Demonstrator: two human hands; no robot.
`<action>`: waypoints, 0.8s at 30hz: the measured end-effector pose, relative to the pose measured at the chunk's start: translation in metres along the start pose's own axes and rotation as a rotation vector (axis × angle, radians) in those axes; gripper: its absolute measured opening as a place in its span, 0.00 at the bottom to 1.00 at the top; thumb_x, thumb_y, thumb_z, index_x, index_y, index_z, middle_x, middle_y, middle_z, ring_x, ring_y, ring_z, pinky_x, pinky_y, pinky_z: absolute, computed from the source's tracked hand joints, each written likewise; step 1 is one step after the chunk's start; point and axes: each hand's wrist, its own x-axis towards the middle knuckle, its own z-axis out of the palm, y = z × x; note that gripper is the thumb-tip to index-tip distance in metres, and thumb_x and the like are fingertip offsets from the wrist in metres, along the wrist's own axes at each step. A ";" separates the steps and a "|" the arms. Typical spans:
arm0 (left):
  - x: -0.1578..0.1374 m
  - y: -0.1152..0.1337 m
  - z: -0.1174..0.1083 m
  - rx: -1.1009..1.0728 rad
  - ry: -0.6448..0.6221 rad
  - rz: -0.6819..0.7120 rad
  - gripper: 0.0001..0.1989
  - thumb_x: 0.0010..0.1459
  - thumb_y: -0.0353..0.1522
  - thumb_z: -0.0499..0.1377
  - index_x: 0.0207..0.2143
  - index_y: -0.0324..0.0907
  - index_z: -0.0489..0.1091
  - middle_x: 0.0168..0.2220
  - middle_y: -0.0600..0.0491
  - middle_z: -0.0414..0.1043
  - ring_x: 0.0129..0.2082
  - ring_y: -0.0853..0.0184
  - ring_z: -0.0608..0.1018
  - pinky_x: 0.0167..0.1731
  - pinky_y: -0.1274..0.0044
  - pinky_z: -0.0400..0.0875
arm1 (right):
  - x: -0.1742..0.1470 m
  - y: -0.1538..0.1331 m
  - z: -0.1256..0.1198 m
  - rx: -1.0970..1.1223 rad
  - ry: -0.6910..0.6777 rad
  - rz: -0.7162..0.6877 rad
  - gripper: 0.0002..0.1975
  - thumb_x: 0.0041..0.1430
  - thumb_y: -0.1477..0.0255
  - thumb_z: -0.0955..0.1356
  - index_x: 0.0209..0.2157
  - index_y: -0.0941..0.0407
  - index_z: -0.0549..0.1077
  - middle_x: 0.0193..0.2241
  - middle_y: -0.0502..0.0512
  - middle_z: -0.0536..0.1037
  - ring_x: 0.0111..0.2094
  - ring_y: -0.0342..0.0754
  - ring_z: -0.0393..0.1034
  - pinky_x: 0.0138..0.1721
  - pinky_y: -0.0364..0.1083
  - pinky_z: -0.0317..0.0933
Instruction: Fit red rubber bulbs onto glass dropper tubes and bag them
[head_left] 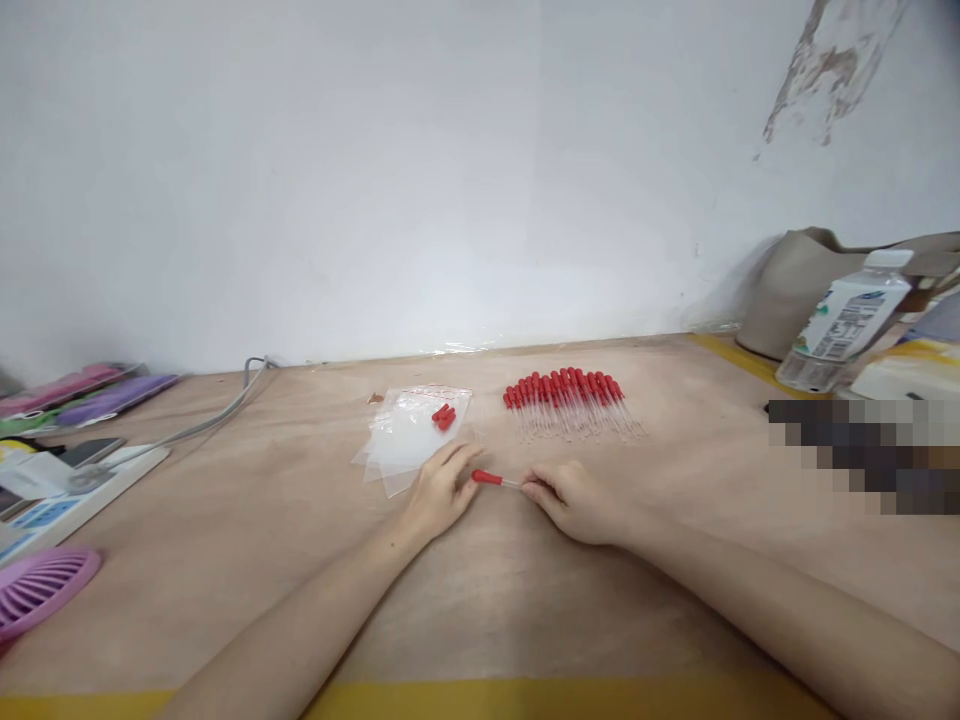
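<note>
A dropper with a red rubber bulb and a thin clear tube lies level between my hands. My right hand pinches the clear tube end between thumb and fingers. My left hand is at the bulb end, its fingers stretched out and apart, the thumb close to the bulb's tip; whether it touches is unclear. Behind my left hand, several loose red rubber bulbs rest on clear plastic bags. Beyond my right hand, several finished-looking droppers lie side by side in a row, red bulbs toward the wall.
At the left are a white power strip with a grey cable, a pink fan and colourful packets. A plastic bottle and a grey-beige bag stand at the right. A white wall bounds the table's back.
</note>
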 end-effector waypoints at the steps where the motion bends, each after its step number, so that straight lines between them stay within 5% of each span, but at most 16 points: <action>1: 0.000 -0.001 0.000 0.011 0.013 -0.051 0.16 0.55 0.29 0.53 0.47 0.42 0.63 0.41 0.49 0.67 0.39 0.65 0.71 0.39 0.73 0.68 | 0.001 0.002 -0.003 0.032 0.013 0.043 0.10 0.57 0.71 0.59 0.28 0.56 0.69 0.26 0.52 0.75 0.27 0.43 0.66 0.29 0.42 0.57; 6: 0.002 -0.004 0.003 0.050 -0.093 -0.150 0.08 0.55 0.32 0.54 0.37 0.41 0.68 0.33 0.51 0.67 0.35 0.65 0.71 0.36 0.72 0.68 | 0.025 0.035 -0.027 0.238 0.202 0.407 0.10 0.55 0.68 0.60 0.26 0.58 0.68 0.22 0.53 0.74 0.21 0.42 0.67 0.24 0.41 0.58; 10: 0.003 -0.003 0.004 0.040 -0.108 -0.151 0.08 0.56 0.33 0.53 0.34 0.41 0.70 0.32 0.51 0.67 0.34 0.65 0.70 0.36 0.73 0.66 | 0.053 0.059 -0.046 -0.110 0.435 0.573 0.11 0.50 0.65 0.63 0.21 0.56 0.70 0.23 0.53 0.75 0.29 0.47 0.70 0.31 0.42 0.59; 24: 0.002 -0.002 0.004 0.120 -0.129 -0.101 0.08 0.57 0.31 0.52 0.34 0.41 0.70 0.34 0.50 0.69 0.36 0.64 0.70 0.38 0.71 0.65 | 0.072 0.079 -0.032 -0.278 0.514 0.679 0.15 0.50 0.59 0.63 0.27 0.55 0.73 0.30 0.56 0.76 0.35 0.52 0.69 0.34 0.46 0.57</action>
